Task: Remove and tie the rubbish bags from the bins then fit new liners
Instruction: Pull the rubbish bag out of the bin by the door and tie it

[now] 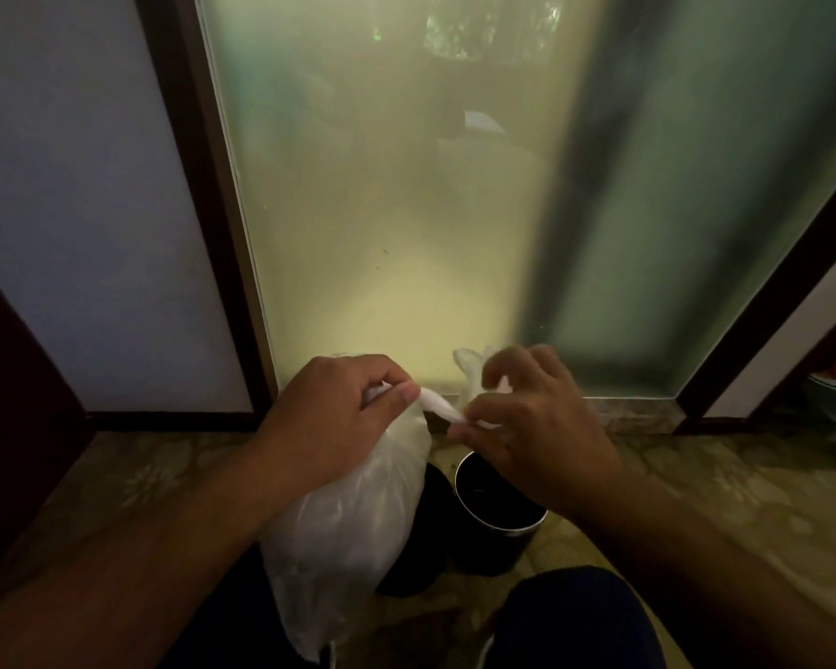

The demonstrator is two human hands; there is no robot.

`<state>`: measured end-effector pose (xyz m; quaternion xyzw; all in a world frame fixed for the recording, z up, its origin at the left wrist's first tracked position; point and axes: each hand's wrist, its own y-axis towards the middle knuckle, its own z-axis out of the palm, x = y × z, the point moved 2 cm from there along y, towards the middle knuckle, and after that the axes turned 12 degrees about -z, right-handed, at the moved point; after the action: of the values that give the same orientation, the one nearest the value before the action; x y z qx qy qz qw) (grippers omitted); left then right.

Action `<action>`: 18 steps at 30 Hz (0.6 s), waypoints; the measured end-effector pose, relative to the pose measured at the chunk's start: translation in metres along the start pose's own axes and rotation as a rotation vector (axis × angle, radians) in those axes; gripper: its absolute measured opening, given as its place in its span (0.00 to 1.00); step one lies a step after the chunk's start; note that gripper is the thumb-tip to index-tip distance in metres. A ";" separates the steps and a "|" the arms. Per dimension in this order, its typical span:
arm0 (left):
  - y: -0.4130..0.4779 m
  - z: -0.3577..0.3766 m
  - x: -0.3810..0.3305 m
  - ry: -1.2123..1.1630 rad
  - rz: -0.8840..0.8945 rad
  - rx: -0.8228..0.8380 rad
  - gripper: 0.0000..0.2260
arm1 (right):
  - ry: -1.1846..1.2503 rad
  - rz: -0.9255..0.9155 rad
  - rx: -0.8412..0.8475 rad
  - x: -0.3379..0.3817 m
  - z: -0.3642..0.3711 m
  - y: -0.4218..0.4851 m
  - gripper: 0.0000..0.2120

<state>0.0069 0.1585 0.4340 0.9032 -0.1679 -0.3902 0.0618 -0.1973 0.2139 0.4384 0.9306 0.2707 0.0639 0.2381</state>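
Head view, and both hands are up in front of a tall frosted glass door panel (406, 210), working at the top of a white translucent plastic rubbish bag (358, 523). The left hand (343, 408) comes in from the near left, its back to the camera. Its fingers are curled and the thumb is clamped over the gathered neck of the bag, and the bag's full weight hangs below it. The right hand (527, 427) reaches in from the near right with the wrist bent. Its thumb and forefinger pinch a twisted white strip of the bag (442, 408), which runs taut between the two hands. The other right fingers are raised and loosely hooked, and a second loose tail of plastic (469, 366) pokes up just behind them. How that tail is caught in the fingers, I can't tell.

The bag is clear of its container, dangling left of centre and above the floor. Just right of it, under the right wrist, stands a dark cylindrical bin with a shiny metal rim (498, 514), with its mouth open and partly covered by the right forearm. A second dark rounded shape (421, 523) sits between bag and bin, mostly hidden by the bag.

A dark wooden frame (203, 185) borders the glass on the left, and a patterned yellowish floor (744, 499) spreads out to the right. A knee in dark blue trousers (570, 620) fills the near edge.
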 end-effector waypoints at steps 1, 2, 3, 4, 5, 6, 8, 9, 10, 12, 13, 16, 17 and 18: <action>0.000 0.001 0.002 -0.003 -0.009 0.009 0.06 | -0.032 -0.017 0.005 -0.002 0.000 0.000 0.12; -0.001 0.001 0.004 -0.003 -0.013 0.013 0.06 | -0.038 -0.032 0.027 -0.003 0.000 0.001 0.13; -0.001 0.002 0.006 0.000 -0.012 0.009 0.07 | -0.018 -0.041 0.044 -0.004 0.001 0.002 0.14; -0.001 0.002 0.008 0.005 -0.009 0.001 0.08 | 0.015 -0.041 0.035 -0.004 0.002 0.002 0.14; -0.002 0.003 0.008 0.006 -0.006 -0.004 0.09 | 0.041 -0.027 0.015 -0.004 0.002 0.003 0.13; -0.001 0.003 0.008 0.002 -0.004 -0.009 0.10 | 0.059 -0.004 -0.005 -0.004 0.003 0.005 0.11; -0.001 0.002 0.006 -0.008 -0.006 -0.023 0.14 | 0.115 0.032 -0.004 -0.002 0.005 0.006 0.05; 0.000 0.001 0.006 -0.011 -0.008 -0.031 0.15 | 0.133 0.028 -0.001 0.000 0.005 0.007 0.05; 0.000 0.000 0.007 -0.017 -0.013 -0.040 0.16 | 0.142 0.026 0.014 0.001 0.003 0.008 0.06; 0.002 -0.001 0.010 -0.031 -0.021 -0.051 0.17 | 0.126 0.080 0.092 0.001 -0.001 0.011 0.10; 0.002 -0.001 0.012 -0.033 -0.026 -0.050 0.16 | 0.102 0.099 0.107 0.000 -0.003 0.013 0.12; 0.003 -0.002 0.015 -0.051 -0.048 -0.065 0.15 | 0.105 0.080 0.052 -0.005 -0.001 0.015 0.13; 0.003 -0.004 0.016 -0.055 -0.053 -0.078 0.15 | 0.131 0.080 0.033 -0.008 -0.002 0.015 0.13; 0.003 -0.006 0.017 -0.054 -0.052 -0.095 0.14 | 0.161 0.079 0.039 -0.012 -0.003 0.016 0.12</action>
<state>0.0208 0.1497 0.4273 0.8924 -0.1271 -0.4235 0.0897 -0.2006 0.1972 0.4483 0.9369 0.2530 0.1428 0.1944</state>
